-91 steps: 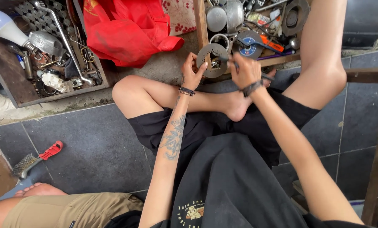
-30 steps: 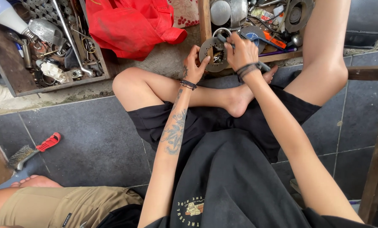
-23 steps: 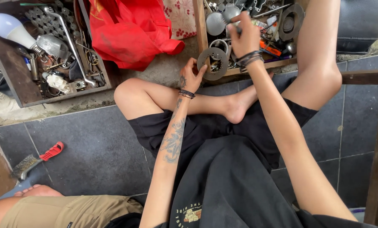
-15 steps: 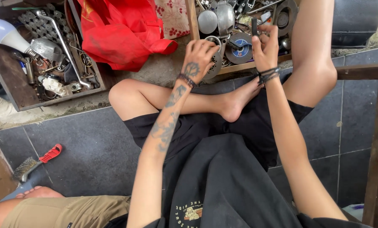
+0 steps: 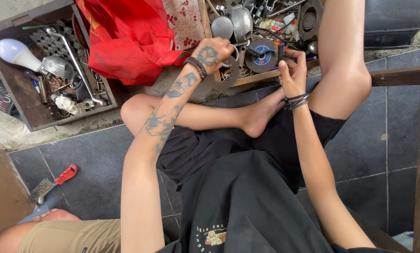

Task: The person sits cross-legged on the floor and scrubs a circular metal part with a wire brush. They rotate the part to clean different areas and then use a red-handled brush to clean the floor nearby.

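Floor tiles (image 5: pixel 92 164), dark grey, carry the seated person's crossed legs. Red cloth (image 5: pixel 125 40) lies bunched between two wooden trays of metal parts: the left tray (image 5: pixel 27 112) with a white bulb (image 5: pixel 14 52), the right tray (image 5: pixel 247 78) just beyond the hands. Left hand (image 5: pixel 213 51) reaches over the right tray's edge, its grip closed on a perforated metal disc (image 5: pixel 228 77). Right hand (image 5: pixel 292 70) pinches a small dark tool (image 5: pixel 280 50), grip narrow. A red-handled wire brush (image 5: pixel 52 182) lies on the tiles, well apart.
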